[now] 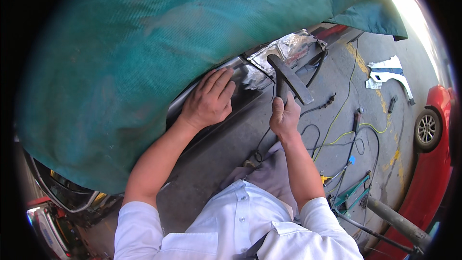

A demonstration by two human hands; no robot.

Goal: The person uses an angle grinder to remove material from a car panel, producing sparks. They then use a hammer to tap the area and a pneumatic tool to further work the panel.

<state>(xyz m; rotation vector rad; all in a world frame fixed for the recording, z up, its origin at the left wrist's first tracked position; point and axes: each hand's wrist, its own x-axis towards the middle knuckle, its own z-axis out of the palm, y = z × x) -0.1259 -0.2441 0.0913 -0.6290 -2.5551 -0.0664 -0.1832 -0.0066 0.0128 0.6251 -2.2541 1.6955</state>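
Concrete workshop floor [337, 74], stained, yellow paint marks, strewn with tools.

Item 1: hammer [290, 78], dark flat head, handle upright in my right hand [284, 115], fingers wrapped fully shut around it; head hangs just above the bare metal patch [288, 48] on the car panel [240, 97].

Item 2: left hand [208, 100], flat and open, palm pressed on the panel just beside the patch, holding nothing.

Item 3: green cover [144, 58] draped over the car above both hands.

Item 4: cables [337, 130] (yellow and black) looped on the floor by my knee.

Item 5: red car [433, 163], right edge.

Risk, as I judge it: the left fingers lie near the striking spot, so a glancing blow could catch them; the cover's hem could slip down over the patch.
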